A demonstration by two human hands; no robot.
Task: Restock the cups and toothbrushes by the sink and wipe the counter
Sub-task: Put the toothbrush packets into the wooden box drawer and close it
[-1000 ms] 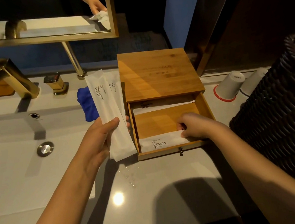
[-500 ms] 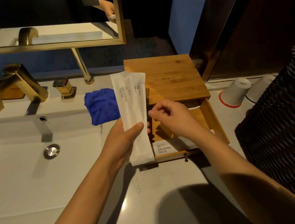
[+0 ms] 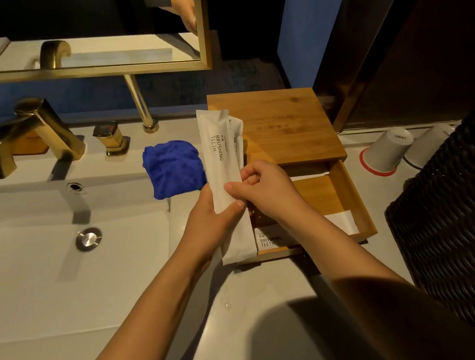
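Observation:
My left hand (image 3: 210, 224) holds two white toothbrush packets (image 3: 219, 158) upright, printed "BRUSHING TEETH". My right hand (image 3: 264, 188) pinches the right edge of these packets at their middle. Behind both hands stands a wooden box (image 3: 277, 128) with its drawer (image 3: 350, 196) pulled out. One more toothbrush packet (image 3: 269, 238) lies flat along the drawer's front, partly hidden by my right wrist. A crumpled blue cloth (image 3: 172, 168) rests on the counter left of the box. Two white cups (image 3: 386, 149) lie tipped on the counter right of the box.
A white sink basin (image 3: 50, 290) with a metal drain (image 3: 89, 239) fills the left. A gold faucet (image 3: 18, 136) and handle (image 3: 111, 139) stand behind it. A dark woven basket (image 3: 459, 213) occupies the right. A gold-framed mirror (image 3: 81, 70) hangs above. Water drops (image 3: 226, 299) dot the counter.
My right hand left the packet lying in the drawer and came up to the packets in my left hand. My left hand carried those packets rightward, in front of the box.

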